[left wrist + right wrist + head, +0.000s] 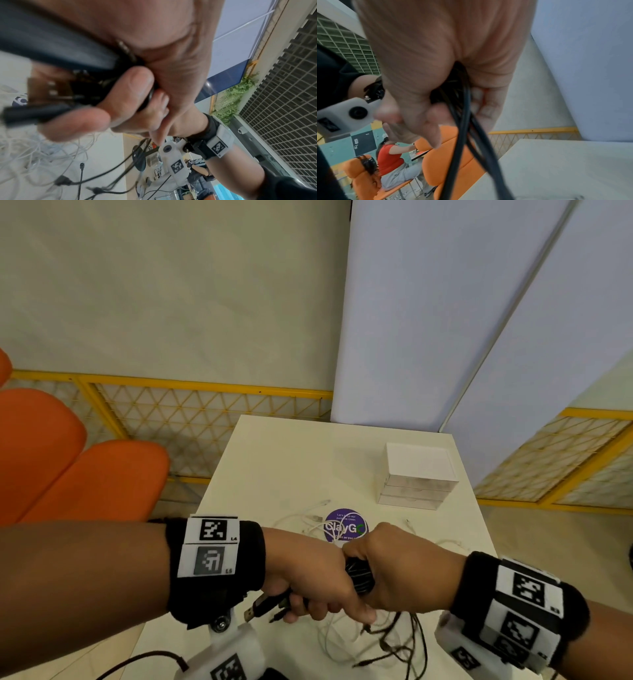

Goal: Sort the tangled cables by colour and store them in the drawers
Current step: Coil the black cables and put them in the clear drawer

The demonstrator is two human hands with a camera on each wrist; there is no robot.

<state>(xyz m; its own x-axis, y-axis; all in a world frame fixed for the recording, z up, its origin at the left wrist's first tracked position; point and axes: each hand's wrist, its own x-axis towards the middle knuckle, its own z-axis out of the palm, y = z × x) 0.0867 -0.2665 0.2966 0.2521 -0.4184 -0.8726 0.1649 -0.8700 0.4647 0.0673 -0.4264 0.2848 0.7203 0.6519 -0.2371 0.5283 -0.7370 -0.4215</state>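
Both hands meet above the near half of the white table (281, 460). My left hand (308, 580) grips the plug ends of the black cables (263, 606), with a USB plug (49, 90) sticking out past its fingers. My right hand (400, 570) is closed around a bundle of the same black cables (358, 575), whose strands (465, 135) hang down from its fist. Loose black ends (394, 642) trail onto the table below. White cables (308, 523) lie tangled in the table's middle. The white drawer unit (416, 477) stands at the far right, its drawers closed.
A purple round sticker (344, 525) lies under the white cables. Orange chairs (78, 474) stand left of the table, and a yellow lattice fence (205, 409) runs behind it. A blue-white panel (411, 320) rises at the back. A seated person in red (390, 158) is off to the left.
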